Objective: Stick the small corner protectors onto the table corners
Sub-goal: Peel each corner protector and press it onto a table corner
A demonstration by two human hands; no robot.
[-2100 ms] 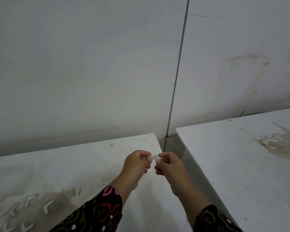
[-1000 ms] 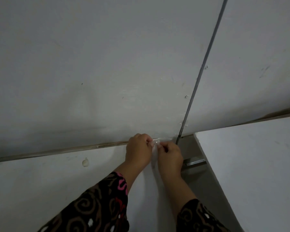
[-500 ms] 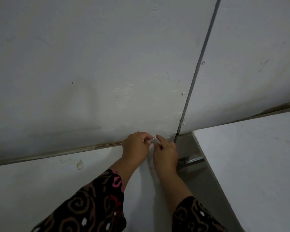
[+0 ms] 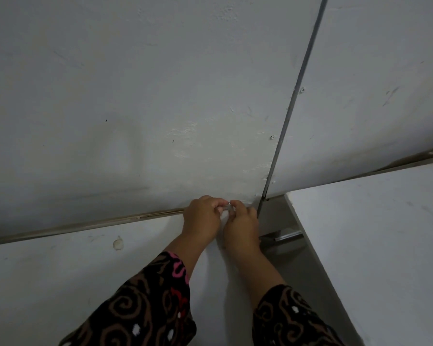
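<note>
A small clear corner protector [image 4: 227, 206] is pinched between my left hand [image 4: 201, 218] and my right hand [image 4: 241, 224]. Both hands are at the far right corner of the white table [image 4: 60, 275], right against the wall. Most of the protector is hidden by my fingertips, and the table corner itself is covered by my hands.
A white wall [image 4: 160, 96] rises directly behind the table, with a dark vertical seam [image 4: 288, 113]. A second white table [image 4: 375, 245] stands to the right across a narrow gap [image 4: 293, 248]. A small chip [image 4: 118, 243] marks the left table's top.
My hands carried the protector from mid-table forward to the far right corner by the wall. In the last half second both hands have barely moved, fingers closing tighter on the protector.
</note>
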